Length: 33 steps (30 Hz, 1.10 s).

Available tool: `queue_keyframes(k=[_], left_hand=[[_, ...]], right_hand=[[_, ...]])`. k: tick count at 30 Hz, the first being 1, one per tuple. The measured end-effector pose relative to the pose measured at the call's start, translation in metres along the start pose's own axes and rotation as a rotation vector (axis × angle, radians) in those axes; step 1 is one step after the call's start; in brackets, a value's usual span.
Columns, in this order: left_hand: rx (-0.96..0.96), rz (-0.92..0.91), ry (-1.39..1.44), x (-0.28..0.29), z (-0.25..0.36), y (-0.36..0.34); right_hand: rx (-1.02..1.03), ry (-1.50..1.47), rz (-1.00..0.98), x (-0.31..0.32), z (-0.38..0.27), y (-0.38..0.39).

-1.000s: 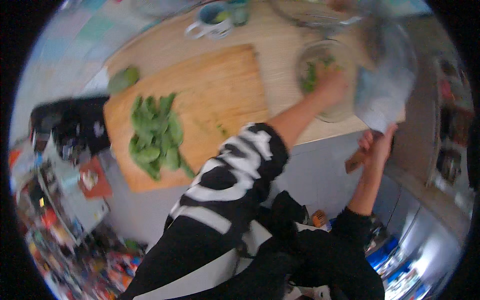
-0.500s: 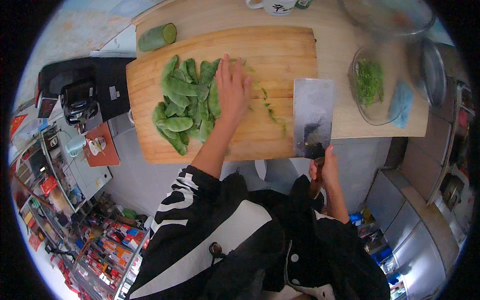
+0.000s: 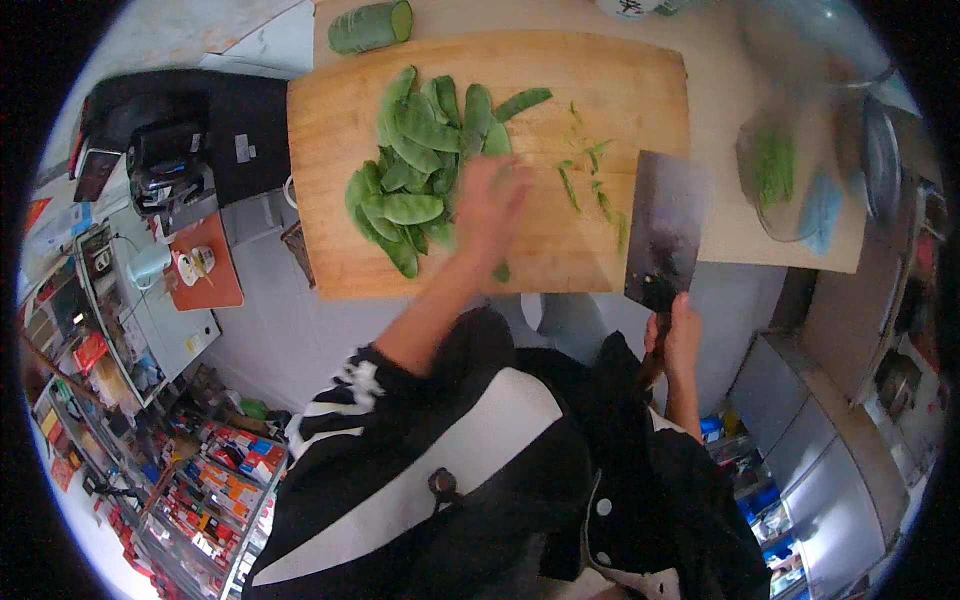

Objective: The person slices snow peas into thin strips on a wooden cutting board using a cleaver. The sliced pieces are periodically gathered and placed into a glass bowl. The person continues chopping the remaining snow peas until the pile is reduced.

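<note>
On a wooden cutting board (image 3: 540,260) lies a pile of flat green bean pods (image 3: 415,135), with scattered green bits to their right. My left hand (image 3: 490,205), smeared by motion, reaches over the right side of the pods; whether it holds any is unclear. At the board's right edge, my right hand (image 3: 676,330) grips a wide-bladed cleaver (image 3: 662,220) by its handle, blade lying toward the back. A cut green cucumber-like vegetable (image 3: 370,27) is just behind the board.
To the right stand a glass bowl (image 3: 748,195) with greens, a blue cloth (image 3: 822,210), a metal lid (image 3: 880,160) and a large blurred vessel behind. Black equipment (image 3: 165,165) is at the left. Cluttered shelves (image 3: 215,470) fill the lower left.
My left hand has left the glass bowl for the bean pods and now blurs over their right side. A pod has shifted toward the back right. My right hand keeps hold of the cleaver.
</note>
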<state>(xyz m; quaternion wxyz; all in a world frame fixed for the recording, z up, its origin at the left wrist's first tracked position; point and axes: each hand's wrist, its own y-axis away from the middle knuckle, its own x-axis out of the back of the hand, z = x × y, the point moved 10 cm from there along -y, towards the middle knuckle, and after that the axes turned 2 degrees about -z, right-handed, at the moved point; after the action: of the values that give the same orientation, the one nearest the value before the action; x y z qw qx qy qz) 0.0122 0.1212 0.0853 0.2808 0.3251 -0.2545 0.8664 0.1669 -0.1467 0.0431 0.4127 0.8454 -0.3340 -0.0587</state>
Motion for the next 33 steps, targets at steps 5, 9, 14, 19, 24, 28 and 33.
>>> queue_keyframes(k=[5, 9, 14, 19, 24, 28, 33], left_hand=[[0.090, -0.006, -0.405, 0.057, -0.041, 0.005], [0.061, 0.096, -0.563, 0.048, -0.044, -0.038], [0.227, -0.134, -0.712, 0.014, -0.076, -0.074], [0.687, -0.150, 0.269, 0.028, -0.108, -0.066], [0.843, -0.037, 1.244, 0.054, -0.044, -0.044], [0.613, 0.076, 1.288, 0.100, 0.021, -0.054], [0.474, 0.261, 1.190, 0.151, 0.063, -0.056]], right_hand=[[0.107, 0.229, 0.081, -0.012, -0.024, 0.003], [0.093, 0.171, 0.104, -0.016, -0.032, -0.002], [0.125, 0.162, 0.106, -0.007, -0.037, 0.000], [0.108, 0.101, 0.077, 0.002, -0.030, 0.004], [0.052, 0.035, 0.056, 0.013, -0.023, 0.000], [0.058, 0.108, -0.007, 0.014, -0.030, -0.013], [0.119, 0.119, -0.064, 0.007, -0.053, -0.026]])
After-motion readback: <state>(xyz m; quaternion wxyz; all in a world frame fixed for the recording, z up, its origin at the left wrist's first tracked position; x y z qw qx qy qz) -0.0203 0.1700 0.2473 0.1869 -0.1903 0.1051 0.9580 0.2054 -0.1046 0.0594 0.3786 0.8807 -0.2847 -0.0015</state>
